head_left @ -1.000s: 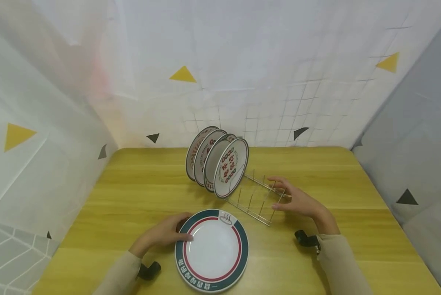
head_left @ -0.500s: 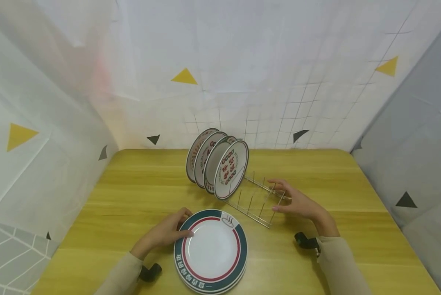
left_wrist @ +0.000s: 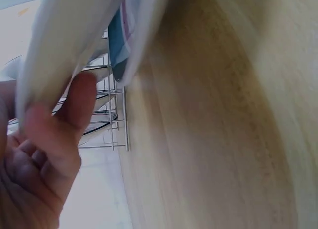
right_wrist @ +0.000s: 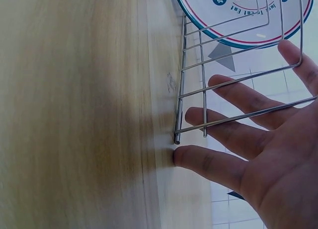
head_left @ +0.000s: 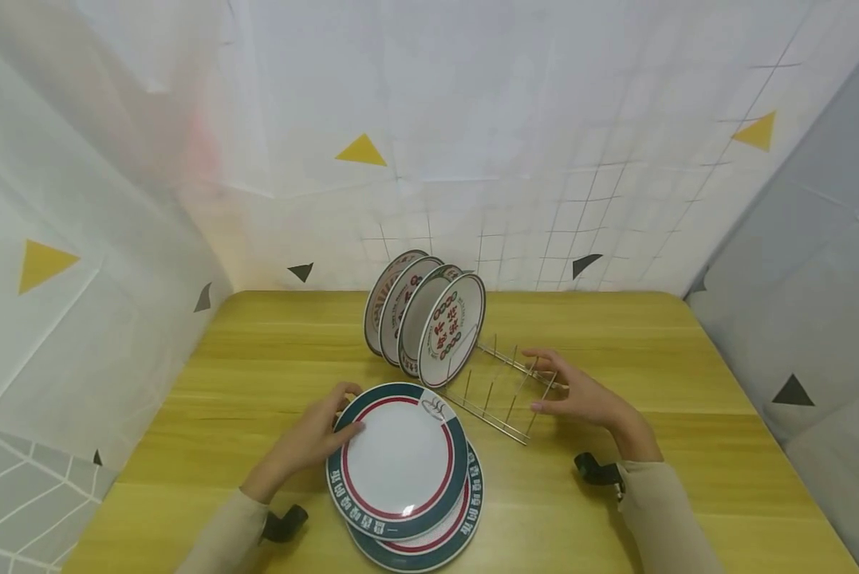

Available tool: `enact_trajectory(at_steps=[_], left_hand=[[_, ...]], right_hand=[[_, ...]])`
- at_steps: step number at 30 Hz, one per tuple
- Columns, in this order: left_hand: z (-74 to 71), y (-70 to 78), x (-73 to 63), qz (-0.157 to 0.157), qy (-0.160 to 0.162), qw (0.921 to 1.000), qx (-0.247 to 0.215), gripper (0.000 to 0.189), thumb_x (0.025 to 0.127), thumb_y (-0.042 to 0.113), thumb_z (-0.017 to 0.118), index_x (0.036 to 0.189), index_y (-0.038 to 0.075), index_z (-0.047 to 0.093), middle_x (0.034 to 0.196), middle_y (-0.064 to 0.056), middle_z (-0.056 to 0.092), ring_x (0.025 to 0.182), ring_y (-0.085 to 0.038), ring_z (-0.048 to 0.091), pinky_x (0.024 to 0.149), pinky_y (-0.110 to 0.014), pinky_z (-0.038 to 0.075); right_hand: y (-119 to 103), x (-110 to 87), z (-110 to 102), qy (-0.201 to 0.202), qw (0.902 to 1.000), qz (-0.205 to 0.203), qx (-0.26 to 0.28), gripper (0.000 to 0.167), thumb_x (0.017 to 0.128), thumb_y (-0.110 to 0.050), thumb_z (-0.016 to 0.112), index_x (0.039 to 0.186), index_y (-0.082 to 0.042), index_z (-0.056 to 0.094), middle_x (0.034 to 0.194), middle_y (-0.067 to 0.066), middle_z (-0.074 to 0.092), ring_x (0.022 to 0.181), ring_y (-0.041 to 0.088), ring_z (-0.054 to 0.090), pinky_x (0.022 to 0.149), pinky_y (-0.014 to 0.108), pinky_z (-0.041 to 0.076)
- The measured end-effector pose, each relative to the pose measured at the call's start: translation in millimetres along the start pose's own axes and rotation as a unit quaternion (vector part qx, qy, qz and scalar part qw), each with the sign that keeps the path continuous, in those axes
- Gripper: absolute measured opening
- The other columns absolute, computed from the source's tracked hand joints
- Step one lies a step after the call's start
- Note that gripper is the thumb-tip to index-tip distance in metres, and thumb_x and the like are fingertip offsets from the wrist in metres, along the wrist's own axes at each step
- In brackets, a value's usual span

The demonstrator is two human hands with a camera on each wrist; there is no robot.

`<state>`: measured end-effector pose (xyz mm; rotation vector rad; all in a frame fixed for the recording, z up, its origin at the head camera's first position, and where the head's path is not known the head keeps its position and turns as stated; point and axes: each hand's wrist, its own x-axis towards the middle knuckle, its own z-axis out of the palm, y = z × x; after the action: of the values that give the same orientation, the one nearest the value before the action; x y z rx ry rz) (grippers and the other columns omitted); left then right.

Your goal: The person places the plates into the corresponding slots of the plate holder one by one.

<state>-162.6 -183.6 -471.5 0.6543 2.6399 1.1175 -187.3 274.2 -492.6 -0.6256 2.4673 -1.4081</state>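
Observation:
In the head view my left hand (head_left: 316, 437) grips the left rim of a white dinner plate (head_left: 398, 462) with a green border and red ring. This plate is raised and shifted left over a second matching plate (head_left: 475, 498), which lies beneath it. In the left wrist view, my fingers (left_wrist: 82, 102) are under the plate's edge. My right hand (head_left: 580, 392) holds the right end of a wire dish rack (head_left: 486, 414); in the right wrist view its fingers (right_wrist: 238, 97) reach behind the wires. Several plates (head_left: 452, 331) with red lettering stand tilted in the rack's left part.
The rack's right slots hold no plates. Everything rests on a yellow wood-grain table (head_left: 271, 343). A white sheet (head_left: 472, 104) with yellow and black triangles hangs behind, and similar sheets stand at both sides.
My left hand has lifted the top plate and moved it left and away from me, uncovering part of the plate below. My right hand and the rack keep their places.

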Motion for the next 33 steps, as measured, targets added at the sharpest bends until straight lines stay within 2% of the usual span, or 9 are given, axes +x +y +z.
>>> enact_trajectory(at_steps=[5,11,16,19,21,24,26,29,33], left_hand=[[-1.2,0.9,0.2,0.001,0.001,1.0000,0.004,0.046,0.091,0.015,0.069,0.129,0.015,0.044,0.116,-0.012,0.068,0.096,-0.021,0.068,0.076,-0.029,0.059],[0.1,6.8,-1.2,0.012,0.029,0.9995,0.000,0.056,0.089,0.014,0.072,0.137,0.016,0.044,0.118,-0.009,0.068,0.097,-0.023,0.068,0.075,-0.030,0.059],[0.2,14.1,-0.5,0.027,0.050,0.9984,-0.003,0.068,0.082,0.016,0.080,0.142,0.020,0.049,0.135,-0.003,0.060,0.113,-0.026,0.064,0.085,-0.035,0.057],[-3.5,22.7,-1.2,0.044,0.060,0.9970,-0.018,0.065,0.080,0.012,0.081,0.139,0.023,0.055,0.136,-0.002,0.060,0.104,-0.020,0.066,0.082,-0.031,0.058],[-8.2,31.2,-2.4,0.062,0.077,0.9948,-0.027,0.062,0.081,0.010,0.080,0.137,0.024,0.057,0.130,-0.003,0.064,0.090,-0.015,0.068,0.073,-0.026,0.058],[-17.9,47.0,-2.0,0.088,0.117,0.9885,-0.037,0.057,0.083,0.008,0.077,0.136,0.023,0.059,0.112,-0.006,0.071,0.071,-0.008,0.065,0.062,-0.023,0.056],[-25.5,58.5,0.2,0.107,0.155,0.9812,-0.039,0.055,0.084,0.009,0.076,0.135,0.021,0.059,0.097,-0.006,0.072,0.064,-0.006,0.064,0.056,-0.022,0.055],[-36.5,76.0,7.8,0.127,0.220,0.9662,-0.041,0.053,0.085,0.010,0.076,0.134,0.021,0.060,0.083,-0.004,0.069,0.059,-0.007,0.063,0.051,-0.022,0.053],[-46.7,99.9,24.8,0.151,0.291,0.9444,-0.026,0.054,0.085,0.009,0.075,0.134,0.023,0.060,0.078,-0.005,0.067,0.057,-0.010,0.063,0.049,-0.020,0.052]], right_hand=[[0.5,-0.3,0.1,0.001,1.0000,0.004,0.000,0.082,0.086,-0.023,0.076,0.152,-0.025,0.027,0.151,0.024,0.037,0.136,0.048,0.036,0.102,0.068,0.035],[1.4,-0.4,0.1,0.001,1.0000,0.006,-0.002,0.082,0.086,-0.023,0.076,0.152,-0.024,0.027,0.150,0.025,0.036,0.136,0.049,0.037,0.102,0.068,0.036],[0.1,-1.0,-0.1,0.002,1.0000,0.007,-0.004,0.082,0.086,-0.023,0.076,0.152,-0.026,0.026,0.151,0.024,0.037,0.135,0.049,0.038,0.102,0.068,0.036],[-0.5,-1.2,0.4,0.002,1.0000,0.008,-0.004,0.082,0.086,-0.023,0.076,0.152,-0.027,0.027,0.151,0.024,0.037,0.135,0.050,0.038,0.102,0.068,0.035],[-1.1,-1.2,1.0,0.002,1.0000,0.008,-0.002,0.082,0.086,-0.024,0.076,0.151,-0.027,0.027,0.151,0.024,0.037,0.135,0.050,0.038,0.102,0.068,0.035],[-0.9,-0.6,1.5,0.001,1.0000,0.004,0.002,0.081,0.086,-0.022,0.076,0.151,-0.026,0.027,0.150,0.026,0.037,0.134,0.050,0.038,0.103,0.069,0.034],[-0.5,-0.1,1.6,0.000,1.0000,0.000,0.003,0.081,0.086,-0.021,0.075,0.152,-0.025,0.027,0.150,0.026,0.037,0.134,0.050,0.038,0.103,0.069,0.034],[-0.1,0.4,1.2,0.000,1.0000,-0.001,0.003,0.081,0.086,-0.021,0.076,0.151,-0.024,0.027,0.150,0.025,0.037,0.135,0.049,0.038,0.103,0.069,0.033],[-0.5,0.4,0.7,0.003,1.0000,0.000,0.000,0.082,0.085,-0.020,0.076,0.151,-0.023,0.027,0.151,0.023,0.038,0.135,0.047,0.038,0.103,0.069,0.033]])
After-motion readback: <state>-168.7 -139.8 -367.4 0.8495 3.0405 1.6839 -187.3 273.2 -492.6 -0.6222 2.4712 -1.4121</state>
